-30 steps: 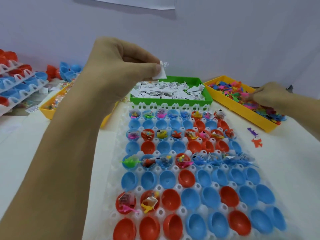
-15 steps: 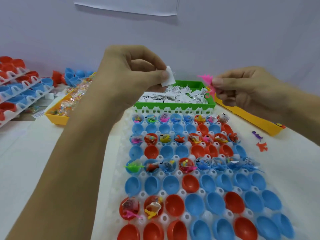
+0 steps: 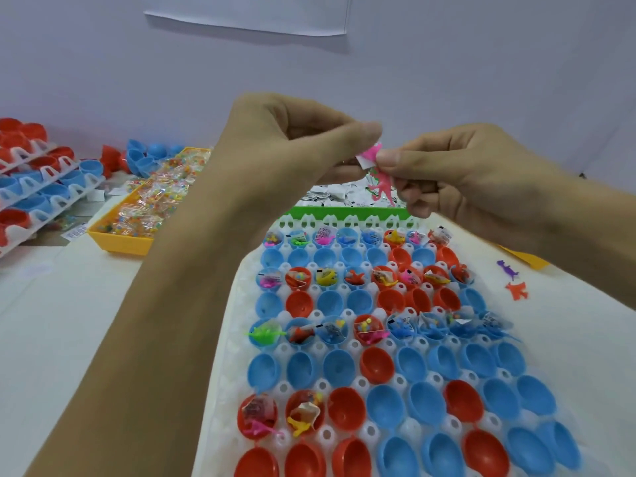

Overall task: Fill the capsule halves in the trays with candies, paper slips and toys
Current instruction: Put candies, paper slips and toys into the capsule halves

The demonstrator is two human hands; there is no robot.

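A white tray (image 3: 237,304) holds rows of red and blue capsule halves (image 3: 377,364); alternate rows carry candies, slips and toys, the others are bare. Above the tray's far end my left hand (image 3: 296,139) pinches a small white paper slip (image 3: 363,161). My right hand (image 3: 457,170) pinches a pink toy (image 3: 380,182) that dangles below the fingers. Slip and toy touch between the two thumbs. A green bin (image 3: 309,212) of paper slips lies behind, mostly hidden by my hands.
A yellow bin (image 3: 117,241) of wrapped candies stands at the left. Stacked trays of red and blue halves (image 3: 31,187) fill the far left. A purple toy (image 3: 508,268) and an orange toy (image 3: 517,290) lie loose at the right, near a yellow bin corner (image 3: 526,259).
My right hand lifted a pink toy out of the right-hand yellow bin and carried it left to meet my left hand, which kept hold of the slip.
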